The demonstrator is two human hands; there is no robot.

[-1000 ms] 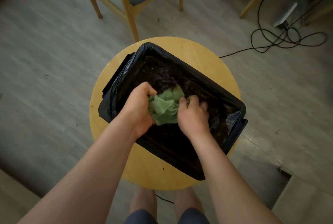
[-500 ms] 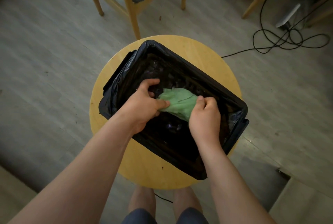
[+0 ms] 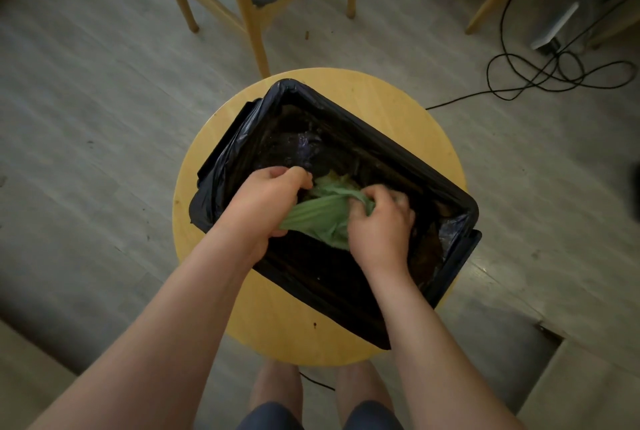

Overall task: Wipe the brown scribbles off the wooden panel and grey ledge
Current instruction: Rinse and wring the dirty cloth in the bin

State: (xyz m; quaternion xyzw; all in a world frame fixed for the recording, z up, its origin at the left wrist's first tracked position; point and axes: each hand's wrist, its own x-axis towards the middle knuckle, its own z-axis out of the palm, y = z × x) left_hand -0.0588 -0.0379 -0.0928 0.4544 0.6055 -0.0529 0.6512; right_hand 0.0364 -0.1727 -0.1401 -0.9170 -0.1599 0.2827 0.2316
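Cloth (image 3: 322,218), green and crumpled, hung over the open bin (image 3: 381,139), stretched between both hands. A round wooden bench (image 3: 398,107) carried the black-lined bin, which covered most of its top. The left hand (image 3: 266,201) had its fingers curled round one end of the cloth; the right hand (image 3: 381,225) bunched the other end in its fingers.

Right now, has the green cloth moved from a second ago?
No. The green cloth is still over the middle of the black bin, between the left hand and right hand, only stretched out.
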